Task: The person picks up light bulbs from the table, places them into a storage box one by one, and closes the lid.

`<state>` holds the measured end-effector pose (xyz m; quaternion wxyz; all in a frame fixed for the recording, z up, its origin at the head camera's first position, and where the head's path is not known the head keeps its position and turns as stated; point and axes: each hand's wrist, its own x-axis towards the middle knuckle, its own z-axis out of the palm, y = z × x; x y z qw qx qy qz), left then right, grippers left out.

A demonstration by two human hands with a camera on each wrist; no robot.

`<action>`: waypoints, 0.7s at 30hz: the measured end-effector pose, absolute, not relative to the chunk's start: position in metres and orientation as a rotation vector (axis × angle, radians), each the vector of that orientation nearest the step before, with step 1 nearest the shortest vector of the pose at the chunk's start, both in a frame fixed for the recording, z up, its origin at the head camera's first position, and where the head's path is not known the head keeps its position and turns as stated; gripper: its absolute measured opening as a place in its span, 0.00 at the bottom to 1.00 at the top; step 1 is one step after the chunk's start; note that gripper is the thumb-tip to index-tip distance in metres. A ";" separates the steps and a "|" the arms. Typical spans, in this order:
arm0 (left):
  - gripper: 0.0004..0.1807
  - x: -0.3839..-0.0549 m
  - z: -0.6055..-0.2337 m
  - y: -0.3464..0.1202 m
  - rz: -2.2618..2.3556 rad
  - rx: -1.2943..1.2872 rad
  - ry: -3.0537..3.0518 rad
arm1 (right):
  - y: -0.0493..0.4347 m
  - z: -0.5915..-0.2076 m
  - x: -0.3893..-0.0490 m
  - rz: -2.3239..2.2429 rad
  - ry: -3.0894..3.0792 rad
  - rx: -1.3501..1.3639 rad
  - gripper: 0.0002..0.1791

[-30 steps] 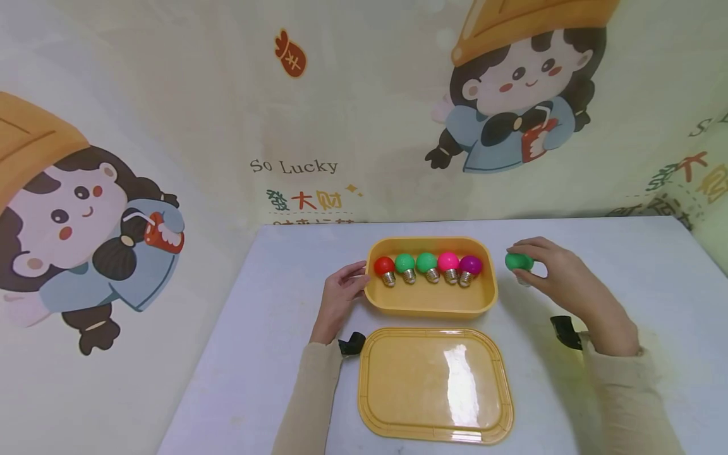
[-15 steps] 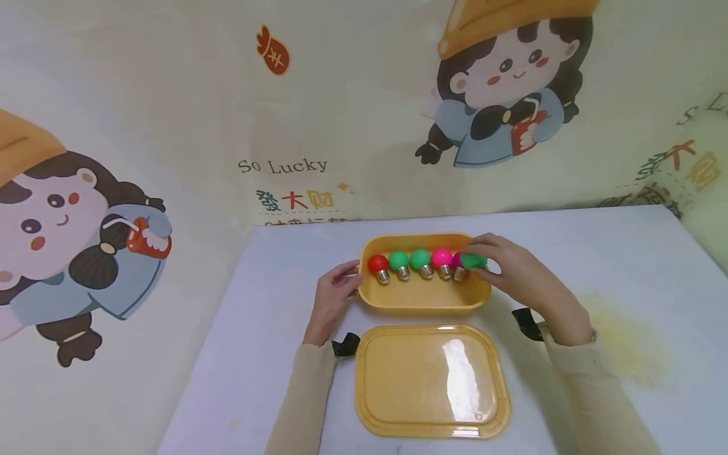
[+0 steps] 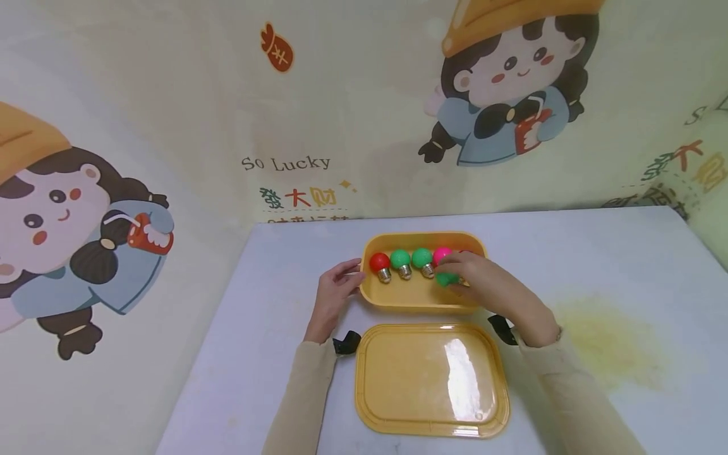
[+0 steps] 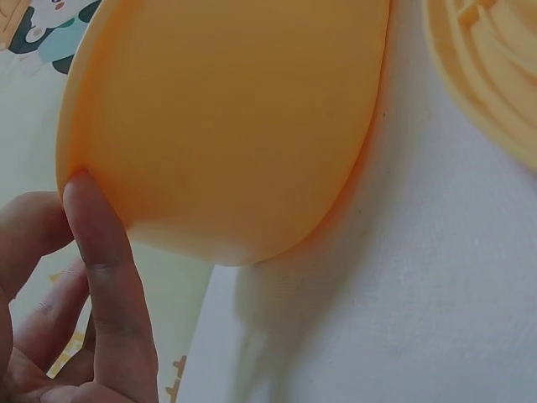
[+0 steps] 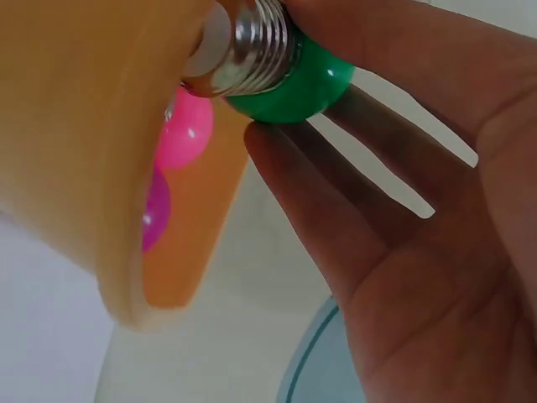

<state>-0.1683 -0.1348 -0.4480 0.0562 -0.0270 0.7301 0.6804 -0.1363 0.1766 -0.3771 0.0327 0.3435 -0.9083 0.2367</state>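
Observation:
My right hand point(image 3: 500, 287) pinches a green light bulb point(image 3: 446, 279) between thumb and fingers, over the right half of a yellow box point(image 3: 398, 298). The right wrist view shows this bulb's silver screw base point(image 5: 260, 50) pointing away from the palm. Inside the box lie a red bulb point(image 3: 380, 262), two green bulbs, one at the left point(image 3: 400, 258) and one at the centre point(image 3: 423, 258), a pink bulb point(image 3: 442, 254) and a purple bulb point(image 5: 155, 210). The right hand mostly hides the purple one from the head view. My left hand point(image 3: 334, 297) holds the box's left end by its rim.
A yellow lid point(image 3: 415, 379) lies flat on the white table point(image 3: 273, 316), in front of the box and between the forearms. Behind the table rises a wall covering point(image 3: 375, 126) with cartoon prints. A yellowish patch point(image 3: 608, 341) shows on the table at the right.
My right hand has carried the green bulb leftward, from right of the box to over its inside. The left hand stays at the box's left end. The head view has shifted slightly.

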 end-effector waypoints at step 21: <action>0.18 -0.166 -0.447 -0.137 2.085 -0.109 2.179 | 0.157 -0.398 -0.150 0.603 -2.813 1.256 0.14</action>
